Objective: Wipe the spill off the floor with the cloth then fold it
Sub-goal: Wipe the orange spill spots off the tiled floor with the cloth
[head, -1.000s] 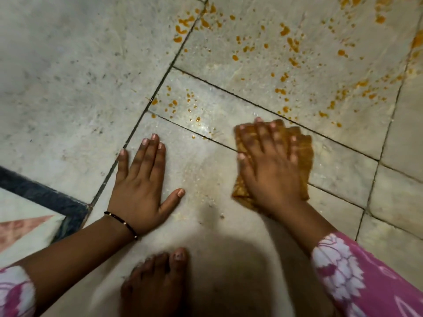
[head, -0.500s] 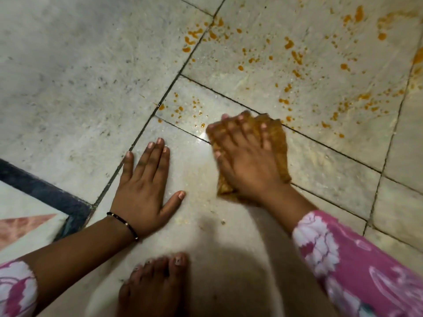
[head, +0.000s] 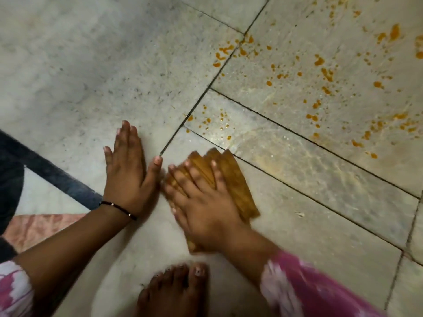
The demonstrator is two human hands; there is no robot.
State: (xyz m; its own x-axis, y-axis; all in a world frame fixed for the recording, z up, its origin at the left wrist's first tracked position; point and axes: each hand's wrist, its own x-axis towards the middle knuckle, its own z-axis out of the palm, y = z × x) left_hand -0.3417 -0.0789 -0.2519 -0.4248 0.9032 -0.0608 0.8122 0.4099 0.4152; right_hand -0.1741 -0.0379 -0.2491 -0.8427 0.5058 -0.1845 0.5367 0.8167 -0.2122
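Observation:
An orange-brown cloth [head: 231, 179] lies flat on the pale stone floor. My right hand [head: 201, 197] presses down on it with spread, straight fingers, blurred by motion. My left hand [head: 128, 175] rests flat on the floor just left of the cloth, its thumb almost touching my right fingers. Orange spill droplets [head: 325, 74] are scattered over the tiles at the upper right, with a smaller patch [head: 210, 121] just beyond the cloth. A wet, smeared streak [head: 297, 156] runs across the tile to the right of the cloth.
My bare foot [head: 174, 291] stands on the floor just below my hands. A dark tile border [head: 52, 175] with a pink inlay [head: 39, 227] lies at the left. Dark grout lines cross the floor.
My right hand has slid the cloth leftward and toward me, ending beside my left hand. The left hand stays planted on the floor. The view has shifted to the left.

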